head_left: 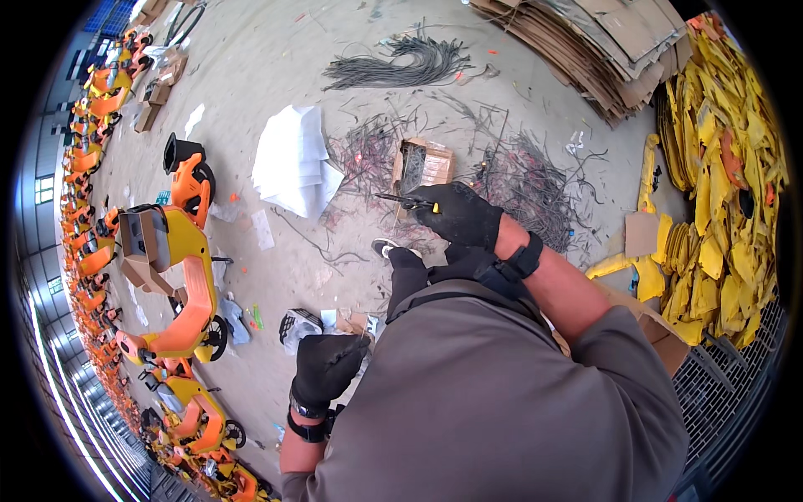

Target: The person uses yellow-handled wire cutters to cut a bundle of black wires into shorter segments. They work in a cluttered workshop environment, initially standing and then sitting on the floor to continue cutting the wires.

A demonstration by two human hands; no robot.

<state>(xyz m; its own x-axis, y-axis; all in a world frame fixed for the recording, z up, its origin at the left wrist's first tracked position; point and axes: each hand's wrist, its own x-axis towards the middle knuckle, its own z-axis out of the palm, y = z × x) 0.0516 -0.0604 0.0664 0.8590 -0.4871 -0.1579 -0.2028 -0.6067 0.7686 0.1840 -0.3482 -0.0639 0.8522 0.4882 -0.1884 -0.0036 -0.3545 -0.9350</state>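
Observation:
My right hand [457, 216], in a black glove, is closed around a slim dark hand tool [408, 199] with a yellow part on it; its exact kind is unclear. Just beyond that hand an open cardboard box [441, 164] holding dark pieces stands on the floor. Cut dark cable pieces [533, 194] lie in tangled heaps on both sides of the box, some reddish ones among them. My left hand [329, 369], also gloved in black, is held low at the left of my body with its fingers curled; nothing is clearly seen in it.
A bundle of long grey cables [401, 63] lies farther out. White sheets [292, 157] are on the floor. Orange and yellow scooters [194, 282] stand in rows at left. Stacked flattened cardboard [590, 50] and piled yellow panels [721, 251] are at right.

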